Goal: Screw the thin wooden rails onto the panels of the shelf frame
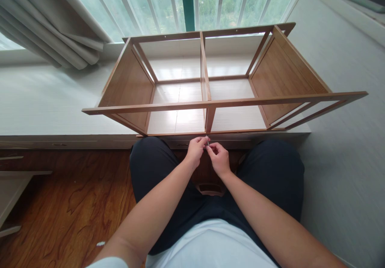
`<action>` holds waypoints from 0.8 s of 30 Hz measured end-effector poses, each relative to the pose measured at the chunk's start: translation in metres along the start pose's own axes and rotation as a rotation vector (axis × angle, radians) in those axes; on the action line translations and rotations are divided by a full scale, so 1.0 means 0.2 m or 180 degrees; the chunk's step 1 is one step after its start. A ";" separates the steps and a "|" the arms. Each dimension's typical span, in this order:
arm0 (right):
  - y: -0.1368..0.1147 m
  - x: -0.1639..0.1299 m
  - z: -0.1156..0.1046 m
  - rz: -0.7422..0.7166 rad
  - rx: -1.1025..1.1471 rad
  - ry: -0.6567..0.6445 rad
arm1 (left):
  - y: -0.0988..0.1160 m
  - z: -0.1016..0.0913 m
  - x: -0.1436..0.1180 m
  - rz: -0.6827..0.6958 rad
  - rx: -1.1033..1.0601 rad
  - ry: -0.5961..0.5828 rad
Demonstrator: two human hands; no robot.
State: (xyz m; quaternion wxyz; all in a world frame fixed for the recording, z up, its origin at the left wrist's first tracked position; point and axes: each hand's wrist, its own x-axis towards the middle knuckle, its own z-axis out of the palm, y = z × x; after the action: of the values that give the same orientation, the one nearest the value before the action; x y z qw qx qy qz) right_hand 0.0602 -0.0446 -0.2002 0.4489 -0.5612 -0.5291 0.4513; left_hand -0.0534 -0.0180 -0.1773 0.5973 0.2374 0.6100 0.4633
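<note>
In front of me stands a brown wooden frame (168,106) with panelled ends and a divider in the middle. Close to its lower front rail, below the divider (205,67), my two hands meet. My left hand (196,149) is closed in a pinch by a thin metal piece (207,142), too small to tell its exact kind. Thumb and fingers of my right hand (219,159) pinch at the same piece from the right. The fingertips hide part of it, and I cannot tell whether it touches the rail.
The frame rests on a white window ledge (60,99) with drawers below. A grey curtain (54,23) hangs at the left, and a wall (339,147) rises close on the right. A white piece of furniture (15,191) stands on the wooden floor (75,204).
</note>
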 end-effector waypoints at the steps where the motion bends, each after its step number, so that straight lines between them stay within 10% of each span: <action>1: 0.00 0.00 0.00 0.0087 0.0126 -0.0082 | 0.00 0.00 0.00 -0.0002 -0.0015 0.0008; 24: 0.00 0.01 0.02 0.0312 0.0489 -0.0158 | 0.02 0.01 -0.02 0.0069 -0.0122 -0.0040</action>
State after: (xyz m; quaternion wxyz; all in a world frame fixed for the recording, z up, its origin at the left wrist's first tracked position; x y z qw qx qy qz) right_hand 0.0562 -0.0428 -0.2010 0.4548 -0.5389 -0.4758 0.5257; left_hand -0.0524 -0.0193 -0.1726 0.6005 0.2354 0.5947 0.4799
